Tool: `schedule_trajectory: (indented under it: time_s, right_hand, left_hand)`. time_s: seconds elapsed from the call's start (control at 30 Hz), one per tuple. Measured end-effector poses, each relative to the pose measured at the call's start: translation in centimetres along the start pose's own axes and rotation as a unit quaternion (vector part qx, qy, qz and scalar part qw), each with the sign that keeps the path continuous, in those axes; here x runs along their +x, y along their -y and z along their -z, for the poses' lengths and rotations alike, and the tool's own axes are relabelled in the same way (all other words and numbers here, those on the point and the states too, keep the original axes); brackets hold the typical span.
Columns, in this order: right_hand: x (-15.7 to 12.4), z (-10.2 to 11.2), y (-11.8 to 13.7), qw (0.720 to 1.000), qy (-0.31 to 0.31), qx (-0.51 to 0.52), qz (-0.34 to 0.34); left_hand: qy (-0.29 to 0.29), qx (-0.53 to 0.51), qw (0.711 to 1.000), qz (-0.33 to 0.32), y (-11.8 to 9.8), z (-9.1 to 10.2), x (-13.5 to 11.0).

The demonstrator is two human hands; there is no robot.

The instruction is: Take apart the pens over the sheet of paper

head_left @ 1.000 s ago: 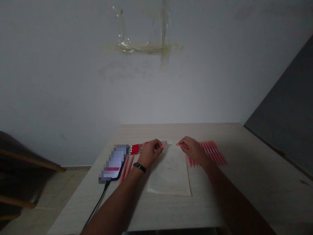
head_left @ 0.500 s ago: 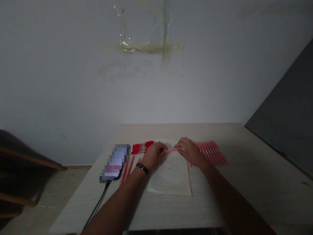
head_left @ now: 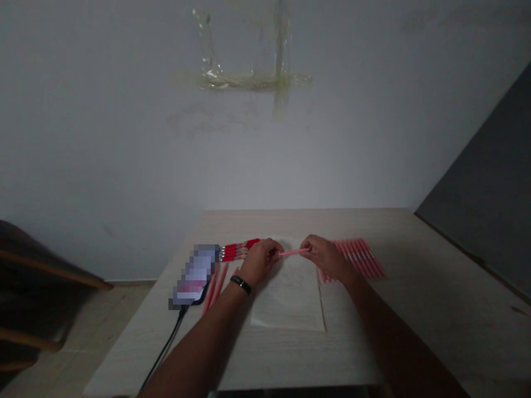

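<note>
A slim pink pen (head_left: 293, 252) lies level between my hands, above a pale sheet (head_left: 286, 309). At its left end the fingers of my left hand (head_left: 263, 260) are closed in a pinch. My right hand (head_left: 322, 255) pinches the other end between thumb and fingers. Right of that hand, a row of several similar pink pens (head_left: 360, 257) lies side by side, partly hidden by it. Several red pens (head_left: 236, 251) with silvery ends lie left of my left hand. Closer to me are a few loose pink pens (head_left: 215, 287), partly covered by my left forearm.
A phone (head_left: 194, 273) with a lit, blurred-out screen lies at the table's left side, a black cable (head_left: 172, 334) running from it. The wooden table (head_left: 265, 359) meets a wall (head_left: 352, 155) behind. A dark chair (head_left: 37, 287) stands on the left.
My right hand has shifted slightly, and the pink pen's right end shows a little more between the hands. My left hand stays nearly in place.
</note>
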State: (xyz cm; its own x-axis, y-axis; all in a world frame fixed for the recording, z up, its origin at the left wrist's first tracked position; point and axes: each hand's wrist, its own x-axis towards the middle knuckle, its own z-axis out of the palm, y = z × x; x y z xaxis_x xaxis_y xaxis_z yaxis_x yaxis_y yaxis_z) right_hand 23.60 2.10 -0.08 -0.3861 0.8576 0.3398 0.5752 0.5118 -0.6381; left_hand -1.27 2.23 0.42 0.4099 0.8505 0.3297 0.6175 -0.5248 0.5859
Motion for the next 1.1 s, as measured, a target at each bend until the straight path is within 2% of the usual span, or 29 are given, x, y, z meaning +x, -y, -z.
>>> schedule_trajectory:
  time_s: [0.07,0.23,0.33,0.47,0.57,0.73,0.8,0.93,1.1]
  right_hand:
    - [0.04,0.02,-0.17,1.0,0.011,-0.007,-0.001]
    - [-0.07,0.16,-0.06,1.0,-0.004,0.009,-0.014]
    - [-0.13,0.22,0.21,1.0,0.012,-0.009,-0.003]
    - [-0.21,0.21,0.32,0.999,0.012,0.006,-0.032]
    - [-0.16,0.25,0.2,0.999,0.034,-0.002,-0.033]
    - [-0.04,0.44,0.23,1.0,0.006,-0.01,-0.025]
    - [0.02,0.48,0.33,0.999,0.013,-0.029,-0.022]
    - [0.1,0.36,0.45,0.997,0.039,-0.059,-0.041]
    - [-0.2,-0.04,0.42,0.993,0.065,-0.008,-0.099]
  left_hand:
    - [0.0,0.001,1.0,0.0,0.03,-0.01,0.0]
    - [-0.004,0.006,1.0,0.006,-0.03,0.03,0.06]
    - [0.003,0.008,1.0,-0.002,-0.14,0.06,0.08]
    - [0.001,0.005,1.0,0.0,-0.13,-0.07,0.04]
    - [0.006,0.001,1.0,-0.003,0.0,-0.24,-0.01]
    - [0.005,0.004,1.0,-0.003,0.12,-0.33,-0.05]
    - [0.009,-0.001,1.0,-0.013,0.02,-0.3,-0.08]
    - [0.016,-0.01,0.999,-0.039,-0.26,-0.27,-0.13]
    - [0.016,0.01,0.998,-0.054,-0.54,-0.12,-0.17]
